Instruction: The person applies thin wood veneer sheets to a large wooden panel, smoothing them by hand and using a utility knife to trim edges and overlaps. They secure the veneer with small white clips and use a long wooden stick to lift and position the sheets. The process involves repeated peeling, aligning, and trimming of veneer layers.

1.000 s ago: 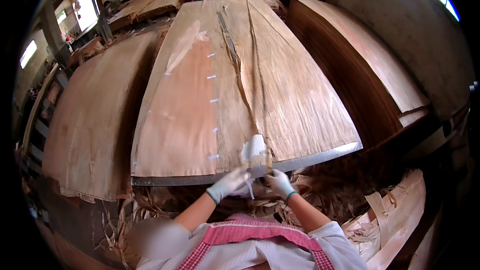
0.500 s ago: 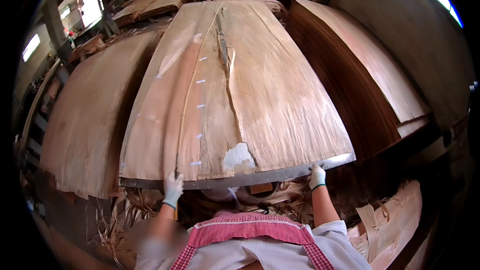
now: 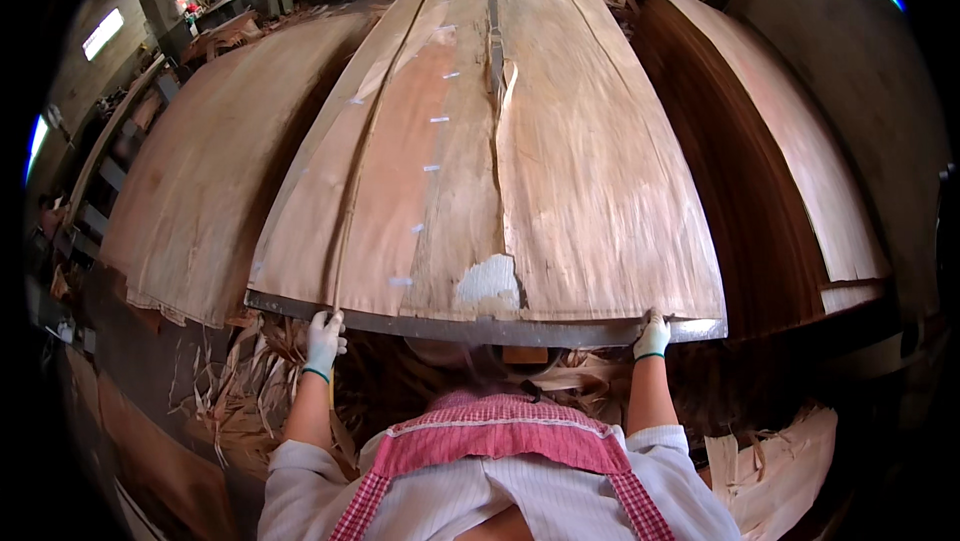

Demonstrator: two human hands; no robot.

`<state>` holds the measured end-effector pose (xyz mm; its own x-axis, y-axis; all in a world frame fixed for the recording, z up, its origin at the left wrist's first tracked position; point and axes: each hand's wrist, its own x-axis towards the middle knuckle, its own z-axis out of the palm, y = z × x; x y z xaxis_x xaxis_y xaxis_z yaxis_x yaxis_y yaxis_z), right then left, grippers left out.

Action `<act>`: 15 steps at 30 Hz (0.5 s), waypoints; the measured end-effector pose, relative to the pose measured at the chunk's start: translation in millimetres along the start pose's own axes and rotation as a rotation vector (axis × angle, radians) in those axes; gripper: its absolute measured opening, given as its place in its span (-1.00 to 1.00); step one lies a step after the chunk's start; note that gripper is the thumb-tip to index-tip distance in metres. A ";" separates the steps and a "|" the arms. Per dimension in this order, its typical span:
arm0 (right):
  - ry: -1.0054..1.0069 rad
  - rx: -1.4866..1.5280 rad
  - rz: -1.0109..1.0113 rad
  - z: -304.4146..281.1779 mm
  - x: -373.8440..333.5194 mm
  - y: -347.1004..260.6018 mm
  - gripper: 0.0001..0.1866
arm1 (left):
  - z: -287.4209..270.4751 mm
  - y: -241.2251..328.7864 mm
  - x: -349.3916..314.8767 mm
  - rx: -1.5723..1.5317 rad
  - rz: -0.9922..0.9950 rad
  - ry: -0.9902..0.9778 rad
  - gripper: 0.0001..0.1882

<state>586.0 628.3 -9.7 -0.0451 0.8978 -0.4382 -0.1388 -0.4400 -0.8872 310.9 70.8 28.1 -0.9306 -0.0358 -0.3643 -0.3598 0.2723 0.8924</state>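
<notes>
A wide veneer sheet [image 3: 590,201] covers the table before me, with a torn split and a row of small pale tape pieces [image 3: 431,168] along a seam. My left hand [image 3: 324,345], white-gloved, is at the front edge, closed around a long thin stick [image 3: 352,196] that lies lengthwise across the sheet's left part. A short yellowish end shows below that wrist. My right hand [image 3: 652,333], also gloved, pinches the sheet's front edge near the right corner, above the metal table edge [image 3: 560,333]. Its fingertips are partly hidden.
Veneer stacks stand on the left [image 3: 220,161] and right [image 3: 770,111]. Torn veneer scraps [image 3: 260,381] heap beneath the table front, and a pale curved piece [image 3: 785,461] lies at lower right. A whitish patch [image 3: 488,281] shows through a hole in the sheet.
The stick has shifted left across the sheet with my left hand. My right hand now has its fingers on the sheet's edge. The whole view has shifted slightly.
</notes>
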 end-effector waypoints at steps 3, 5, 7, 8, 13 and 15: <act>-0.013 -0.027 0.024 -17.4 18.6 -3.4 -0.83 | 5.3 -0.1 26.2 -0.289 -0.264 0.035 -0.69; 0.008 -0.050 0.072 -18.9 19.8 1.2 -0.82 | -0.3 -2.5 45.5 -0.485 -0.418 -0.005 -0.69; 0.050 -0.091 0.058 -13.0 18.5 5.3 -0.86 | 3.6 -7.6 56.4 -0.619 -0.408 0.042 -0.70; 0.053 -0.103 0.072 -10.6 18.7 5.3 -0.84 | 6.6 -3.6 58.5 -0.685 -0.402 0.064 -0.70; -0.118 -0.080 0.192 -0.7 19.4 10.7 -0.85 | -1.1 -25.9 92.7 -0.667 -0.357 -0.041 -0.79; -0.096 -0.163 0.211 -3.2 19.3 10.5 -0.87 | 20.6 -27.3 88.2 -0.519 -0.298 0.126 -0.84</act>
<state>586.8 640.9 -27.9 -0.1507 0.7804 -0.6068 0.0444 -0.6079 -0.7928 240.0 80.0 -33.9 -0.7742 -0.1603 -0.6123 -0.5624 -0.2694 0.7817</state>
